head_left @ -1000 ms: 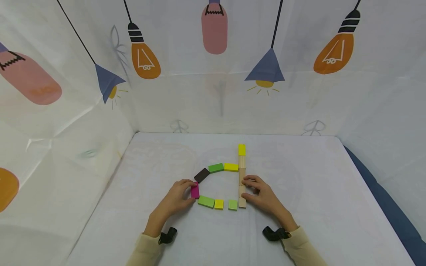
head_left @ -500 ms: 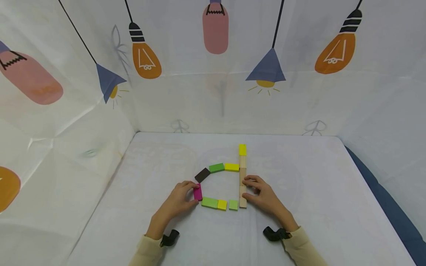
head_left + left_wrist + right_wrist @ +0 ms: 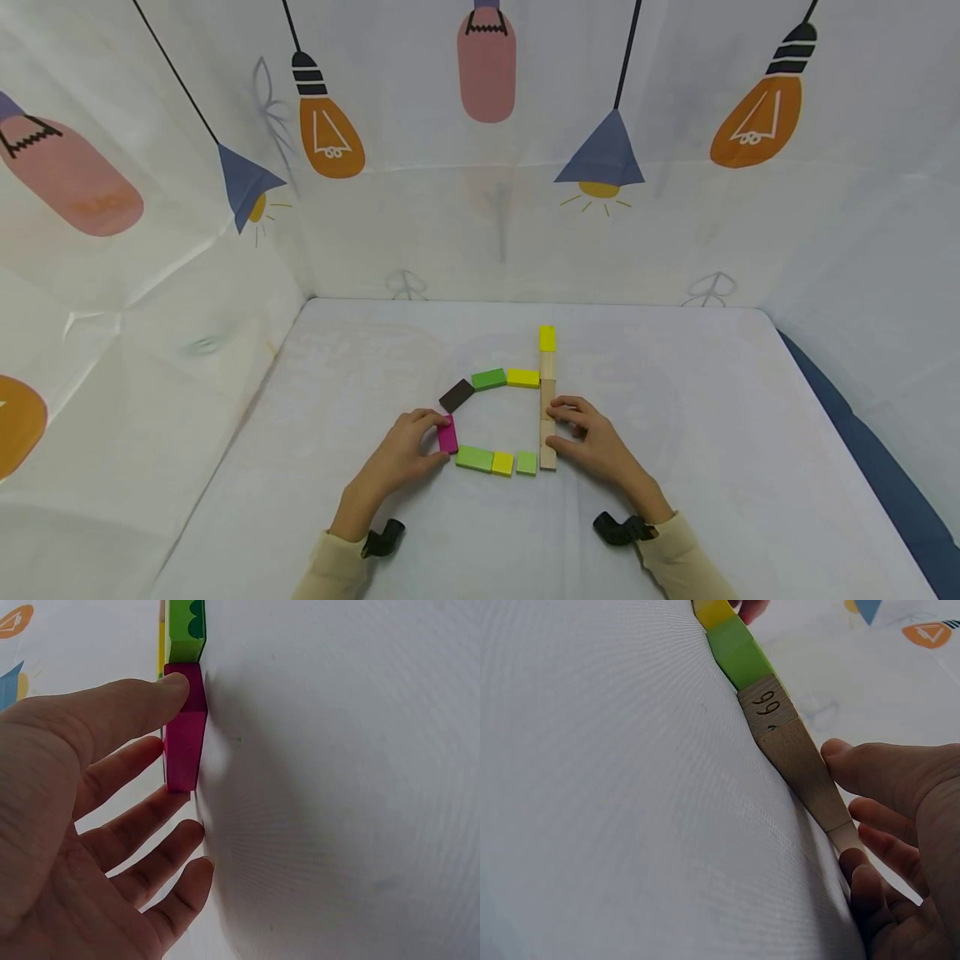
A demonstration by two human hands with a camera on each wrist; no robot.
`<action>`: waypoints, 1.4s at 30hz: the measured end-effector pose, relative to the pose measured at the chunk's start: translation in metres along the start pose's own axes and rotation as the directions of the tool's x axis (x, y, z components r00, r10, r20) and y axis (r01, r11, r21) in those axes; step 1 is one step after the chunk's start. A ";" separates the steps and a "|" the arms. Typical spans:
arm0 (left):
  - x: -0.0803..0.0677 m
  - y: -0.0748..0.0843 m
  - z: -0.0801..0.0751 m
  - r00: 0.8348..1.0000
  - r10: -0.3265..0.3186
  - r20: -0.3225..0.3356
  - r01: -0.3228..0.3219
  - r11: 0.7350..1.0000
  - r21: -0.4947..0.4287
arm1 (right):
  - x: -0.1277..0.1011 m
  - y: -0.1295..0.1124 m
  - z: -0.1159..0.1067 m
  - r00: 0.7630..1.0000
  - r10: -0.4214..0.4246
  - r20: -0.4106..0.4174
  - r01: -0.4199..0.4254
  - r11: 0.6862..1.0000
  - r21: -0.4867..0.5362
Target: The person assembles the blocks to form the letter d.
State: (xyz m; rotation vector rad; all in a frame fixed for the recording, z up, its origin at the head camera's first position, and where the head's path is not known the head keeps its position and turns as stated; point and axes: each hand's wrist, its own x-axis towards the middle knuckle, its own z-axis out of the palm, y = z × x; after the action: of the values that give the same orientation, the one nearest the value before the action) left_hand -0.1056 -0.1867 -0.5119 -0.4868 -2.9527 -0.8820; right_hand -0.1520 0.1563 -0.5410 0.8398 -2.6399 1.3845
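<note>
My left hand (image 3: 405, 450) holds a magenta block (image 3: 447, 435), thumb at its near end and index finger at its far end. In the left wrist view the thumb lies on the magenta block (image 3: 186, 742) and the other fingers spread behind. My right hand (image 3: 592, 437) rests its thumb and fingertips along the right side of a straight column of plain wooden blocks (image 3: 547, 400). From the magenta block a light green block (image 3: 475, 458) and a small yellow block (image 3: 502, 463) run right. A narrow gap separates the yellow one from a small green block (image 3: 527, 463) beside the column.
A dark brown block (image 3: 456, 395), a green block (image 3: 489, 379) and a yellow block (image 3: 522, 377) form the upper curve to the column. Another yellow block (image 3: 547, 337) tops the column. All lie on a white-covered table (image 3: 337, 350), with a lamp-printed curtain (image 3: 465, 217) behind.
My left hand has slid the magenta block a little rightward, and the light green and small yellow blocks have shifted right with it. Their gap to the small green block has narrowed. The right hand stays put.
</note>
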 end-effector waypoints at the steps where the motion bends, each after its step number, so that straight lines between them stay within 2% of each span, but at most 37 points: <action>1: 0.000 0.000 0.000 1.000 0.002 -0.004 -0.002 1.000 0.004 | 0.000 0.000 0.000 1.000 0.000 0.000 0.000 1.000 0.000; 12: 0.001 0.002 0.003 0.999 -0.001 -0.040 0.002 1.000 0.024 | 0.000 0.001 -0.001 1.000 -0.001 0.005 0.001 1.000 -0.003; 22: 0.001 0.007 -0.001 0.999 -0.035 -0.041 0.035 0.999 0.018 | 0.000 0.002 0.000 1.000 0.002 0.005 -0.002 1.000 0.000; 27: 0.002 0.012 -0.004 0.999 0.025 -0.034 -0.024 0.999 0.023 | 0.000 0.004 0.000 1.000 -0.016 0.000 0.016 1.000 -0.014; 33: 0.006 0.022 0.005 0.993 0.115 0.034 -0.116 0.993 0.034 | 0.000 0.004 -0.001 1.000 -0.013 -0.001 0.013 1.000 -0.010; 37: 0.008 0.026 0.014 0.989 0.131 0.075 -0.138 0.986 0.098 | 0.000 0.004 0.000 1.000 -0.011 0.000 0.011 1.000 -0.005; 42: 0.007 0.029 0.020 0.988 0.137 0.066 -0.144 0.981 0.131 | 0.000 0.004 0.000 1.000 -0.007 0.001 0.007 1.000 -0.013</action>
State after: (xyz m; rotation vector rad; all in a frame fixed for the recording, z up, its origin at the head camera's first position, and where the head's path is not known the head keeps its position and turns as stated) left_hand -0.1026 -0.1509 -0.5128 -0.7140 -2.9573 -0.6598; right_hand -0.1534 0.1584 -0.5435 0.8470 -2.6409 1.3649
